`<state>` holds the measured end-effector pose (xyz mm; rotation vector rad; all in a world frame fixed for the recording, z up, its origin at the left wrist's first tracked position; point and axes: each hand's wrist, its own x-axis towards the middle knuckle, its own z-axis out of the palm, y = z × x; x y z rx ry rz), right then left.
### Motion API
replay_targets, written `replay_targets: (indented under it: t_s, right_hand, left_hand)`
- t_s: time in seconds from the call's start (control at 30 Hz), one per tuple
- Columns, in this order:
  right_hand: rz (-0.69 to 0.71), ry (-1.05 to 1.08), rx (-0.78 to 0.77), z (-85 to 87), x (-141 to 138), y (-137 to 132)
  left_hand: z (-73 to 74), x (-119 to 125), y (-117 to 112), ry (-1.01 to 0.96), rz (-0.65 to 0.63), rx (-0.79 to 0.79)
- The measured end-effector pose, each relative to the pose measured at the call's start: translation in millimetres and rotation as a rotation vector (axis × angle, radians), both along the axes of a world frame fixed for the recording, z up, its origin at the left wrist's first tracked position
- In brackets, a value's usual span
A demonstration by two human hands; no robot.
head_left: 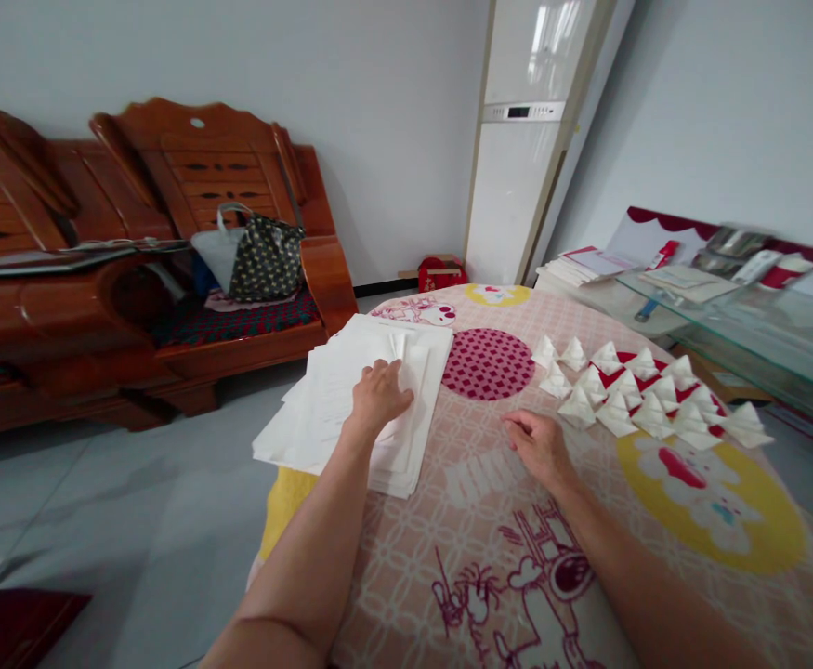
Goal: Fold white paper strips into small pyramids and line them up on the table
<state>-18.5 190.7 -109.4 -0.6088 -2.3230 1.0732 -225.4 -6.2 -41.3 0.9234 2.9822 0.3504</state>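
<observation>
My left hand rests on a fanned stack of white paper at the table's far left. Its fingers are curled and its thumb points right. Just beyond the fingertips a sheet of paper is buckled up; the hand appears to grip it, though the contact is partly hidden. To the right, my right hand is held loosely closed above the tablecloth, with nothing visible in it. Beyond it stand several folded white paper pieces, peaked and set in rows.
A patterned pink tablecloth covers the round table. At the right is a glass-topped stand with papers and cups. A wooden sofa holding bags is at the left. Behind stands a tall white air conditioner.
</observation>
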Motion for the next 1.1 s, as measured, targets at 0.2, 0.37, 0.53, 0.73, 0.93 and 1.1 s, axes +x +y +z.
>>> replay_targets:
  t_s: [0.2, 0.37, 0.53, 0.73, 0.93, 1.1]
  right_hand:
    - [0.014, 0.006, 0.014, -0.8, 1.0, 0.1]
    - [0.010, 0.005, 0.016, 1.0, 2.3, -1.3]
    - [0.004, 0.013, 0.001, 2.3, 2.1, -2.9]
    - [0.009, 0.006, 0.010, 3.9, 2.1, -2.8]
    - [0.015, 0.009, 0.021, 2.0, 2.9, -1.7]
    - [0.018, 0.012, 0.033, 0.1, 2.4, -1.0]
  left_hand:
    - [2.3, -9.3, -6.2, -0.055, 0.002, 0.013]
    - [6.0, -17.8, -13.9, -0.143, 0.002, 0.094]
    - [7.6, -26.3, -19.9, -0.224, -0.004, 0.172]
    - [6.9, -30.4, -23.5, -0.298, 0.052, 0.231]
    - [2.6, -34.1, -26.8, -0.341, 0.004, 0.367]
    - [2.0, -33.6, -27.1, -0.347, -0.019, 0.418]
